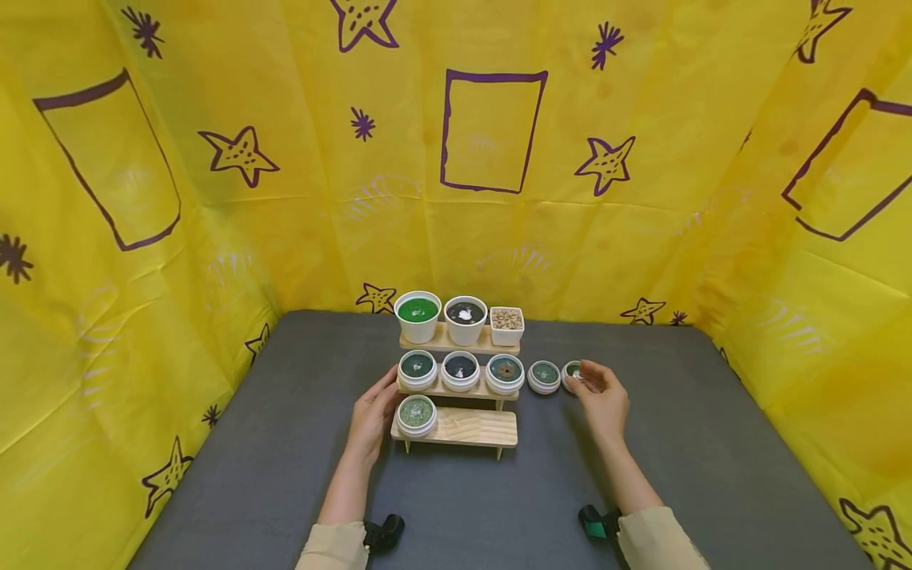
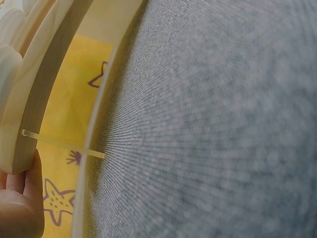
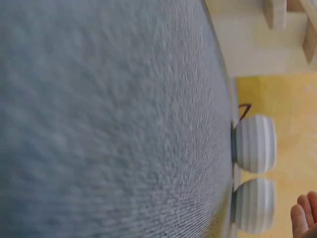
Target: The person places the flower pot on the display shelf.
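Observation:
A three-tier wooden stand [image 1: 477, 427] bears white pots of green and dark contents. My left hand [image 1: 374, 416] rests its fingers against the left end of the middle shelf, beside a ribbed pot [image 1: 417, 370]. In the left wrist view, its fingertips [image 2: 33, 178] meet the end of a wooden board [image 2: 14, 148]. My right hand [image 1: 604, 400] is at the rightmost small pot [image 1: 571, 370] on the table, partly covering it. The right wrist view shows the fingers [image 3: 299, 218] a little apart from the nearer ribbed pot [image 3: 255, 206]. Another small pot [image 1: 545, 377] stands left of it.
On the top shelf are a bright green pot [image 1: 418, 315], a dark-filled pot [image 1: 466, 319] and a square dish of light pieces [image 1: 507, 326]. The lowest shelf holds a speckled green pot [image 1: 416, 415] at left. A yellow patterned curtain [image 1: 492, 245] encloses the dark table [image 1: 456, 507].

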Demonstrator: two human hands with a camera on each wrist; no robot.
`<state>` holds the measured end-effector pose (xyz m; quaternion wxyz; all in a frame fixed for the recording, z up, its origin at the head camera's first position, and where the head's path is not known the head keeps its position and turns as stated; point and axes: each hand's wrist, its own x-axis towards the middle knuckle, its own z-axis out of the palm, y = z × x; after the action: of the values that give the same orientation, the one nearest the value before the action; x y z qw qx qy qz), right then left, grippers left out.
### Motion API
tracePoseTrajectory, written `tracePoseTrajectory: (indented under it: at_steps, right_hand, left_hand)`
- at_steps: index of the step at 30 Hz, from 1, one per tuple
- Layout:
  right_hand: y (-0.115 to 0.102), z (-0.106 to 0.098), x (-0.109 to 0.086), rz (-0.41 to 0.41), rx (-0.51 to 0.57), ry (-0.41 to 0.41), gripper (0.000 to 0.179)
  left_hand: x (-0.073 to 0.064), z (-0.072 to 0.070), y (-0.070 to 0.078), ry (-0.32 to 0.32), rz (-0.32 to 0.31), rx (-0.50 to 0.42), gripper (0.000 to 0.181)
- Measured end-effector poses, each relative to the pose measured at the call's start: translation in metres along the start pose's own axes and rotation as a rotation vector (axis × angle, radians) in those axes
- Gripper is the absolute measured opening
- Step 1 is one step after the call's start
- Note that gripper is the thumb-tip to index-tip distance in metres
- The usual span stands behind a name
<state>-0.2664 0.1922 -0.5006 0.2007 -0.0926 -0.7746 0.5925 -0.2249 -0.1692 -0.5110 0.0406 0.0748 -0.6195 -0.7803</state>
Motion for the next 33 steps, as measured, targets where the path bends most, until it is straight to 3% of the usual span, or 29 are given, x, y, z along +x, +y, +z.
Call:
tracePoseTrajectory:
  at_steps: [5,15,22,33]
  right_hand:
    - [0.009,-0.002,0.012,0.023,-0.049,0.047,0.043]
    - [0.016,-0.005,0.026,0.090,-0.078,0.015,0.056]
    - [0.026,-0.009,0.033,0.144,-0.089,-0.071,0.063]
    - [0.039,-0.016,0.040,0.176,0.027,-0.194,0.075]
  left_hand:
    - [0.001,0.000,0.000,0.005,0.001,-0.001,0.048]
    - [0.001,0.000,0.000,-0.001,-0.002,-0.003,0.048]
    - [0.001,0.000,0.000,-0.001,-0.003,0.005,0.048]
    - [0.001,0.000,0.000,0.002,0.003,0.004,0.048]
